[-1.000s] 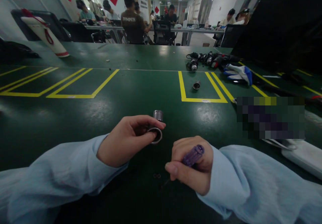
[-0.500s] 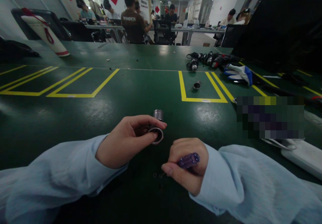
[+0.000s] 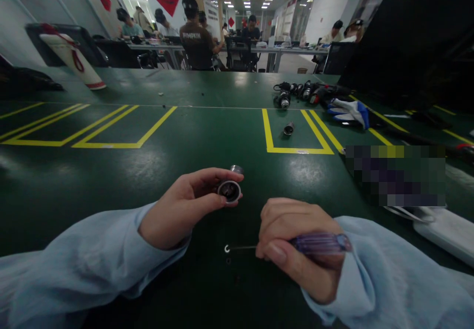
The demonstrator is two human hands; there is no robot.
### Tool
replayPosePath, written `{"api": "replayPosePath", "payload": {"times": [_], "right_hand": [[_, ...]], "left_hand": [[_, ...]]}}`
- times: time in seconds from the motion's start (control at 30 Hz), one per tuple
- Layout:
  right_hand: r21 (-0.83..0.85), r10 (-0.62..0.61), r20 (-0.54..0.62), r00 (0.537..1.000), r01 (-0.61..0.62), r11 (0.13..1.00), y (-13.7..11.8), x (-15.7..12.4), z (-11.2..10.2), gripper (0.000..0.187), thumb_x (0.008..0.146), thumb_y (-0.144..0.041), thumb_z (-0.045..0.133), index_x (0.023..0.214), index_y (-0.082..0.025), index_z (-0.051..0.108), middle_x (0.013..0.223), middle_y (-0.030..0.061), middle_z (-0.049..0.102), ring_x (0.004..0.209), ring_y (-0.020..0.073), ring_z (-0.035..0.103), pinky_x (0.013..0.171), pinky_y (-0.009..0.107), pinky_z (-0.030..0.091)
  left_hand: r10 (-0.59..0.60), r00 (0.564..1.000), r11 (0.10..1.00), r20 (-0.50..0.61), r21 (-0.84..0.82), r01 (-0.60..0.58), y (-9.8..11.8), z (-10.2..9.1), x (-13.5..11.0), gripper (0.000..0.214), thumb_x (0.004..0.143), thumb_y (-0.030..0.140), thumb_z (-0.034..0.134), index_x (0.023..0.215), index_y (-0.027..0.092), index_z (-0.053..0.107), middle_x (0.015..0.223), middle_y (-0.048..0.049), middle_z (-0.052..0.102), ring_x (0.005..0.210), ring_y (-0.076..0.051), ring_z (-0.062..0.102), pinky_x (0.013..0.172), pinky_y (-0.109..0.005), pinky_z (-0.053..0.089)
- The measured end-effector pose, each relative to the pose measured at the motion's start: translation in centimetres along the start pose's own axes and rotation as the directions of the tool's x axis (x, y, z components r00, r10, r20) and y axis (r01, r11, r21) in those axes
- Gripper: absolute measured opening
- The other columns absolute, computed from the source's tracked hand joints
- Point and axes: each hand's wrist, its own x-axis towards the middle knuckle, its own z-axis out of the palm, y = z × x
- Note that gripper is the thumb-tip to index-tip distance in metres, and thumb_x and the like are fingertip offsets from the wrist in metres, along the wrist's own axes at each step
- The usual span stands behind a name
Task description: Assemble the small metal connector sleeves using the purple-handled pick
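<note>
A short, round, silver-grey metal shell sits in the left hand, over the green counter, with its open mouth turned toward the wearer; the thumb presses near the rim and the fingers curl behind the wall. It should prove stiff and fairly weighty for its size, and its smooth curved wall could turn or slip under a light pinch. The sound hold is around the outside, thumb opposite fingers, clear of the dark parts inside the mouth, which are likely more delicate.

The right hand is wrapped around a slim screwdriver with a translucent purple plastic handle, its thin metal shaft pointing left. The handle looks light and rigid, perhaps a little slick; a full wrap gives the steadiest control, while the shaft offers little to grasp.

At the shaft's tip shows a tiny bright ring; the view is too dim to tell whether it hangs on the tip or lies beneath it. A tiny dark ring lies just beside it on the counter. Both would be light, easily flicked away, and best pinched by their edges. Beyond the left fingertips, partly hidden, is a hard silver metal cylinder.
</note>
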Motion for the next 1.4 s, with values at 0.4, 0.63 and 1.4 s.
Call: {"api": "replayPosePath", "payload": {"times": [0.4,0.63,1.4], "right_hand": [[-0.357,-0.246,0.077,0.966,0.257,0.898,0.6,0.3,-0.8,0.008,0.079,-0.014,0.053,0.078,-0.011,0.060,0.067,0.0072,0.064,0.064,0.0155,0.057,0.061,0.031,0.046],[-0.405,-0.259,0.153,0.954,0.299,0.864,0.8,0.5,-0.5,0.010,0.080,-0.016,0.051,0.076,-0.011,0.058,0.068,0.0075,0.064,0.066,0.0159,0.057,0.062,0.031,0.046],[-0.407,-0.256,0.141,0.956,0.292,0.866,0.5,0.5,-0.1,0.011,0.080,-0.015,0.051,0.075,-0.009,0.059,0.066,0.0075,0.063,0.064,0.0160,0.055,0.060,0.031,0.044]], "left_hand": [[0.059,0.997,0.990,0.055,0.123,-0.066,-0.2,-0.1,-0.3,0.029,0.067,0.013,0.060,0.096,0.015,0.054,0.085,-0.0038,0.067,0.078,-0.017,0.063,0.072,-0.027,0.047],[0.057,0.998,0.985,0.035,0.160,-0.062,-0.2,0.2,-0.4,0.025,0.067,0.014,0.061,0.091,0.016,0.054,0.084,-0.0029,0.066,0.078,-0.017,0.062,0.066,-0.024,0.048],[0.102,0.995,0.982,-0.025,0.164,-0.096,-0.2,0.4,-0.2,0.019,0.063,0.011,0.059,0.082,0.015,0.056,0.081,-0.0016,0.066,0.074,-0.017,0.065,0.067,-0.025,0.050]]}}
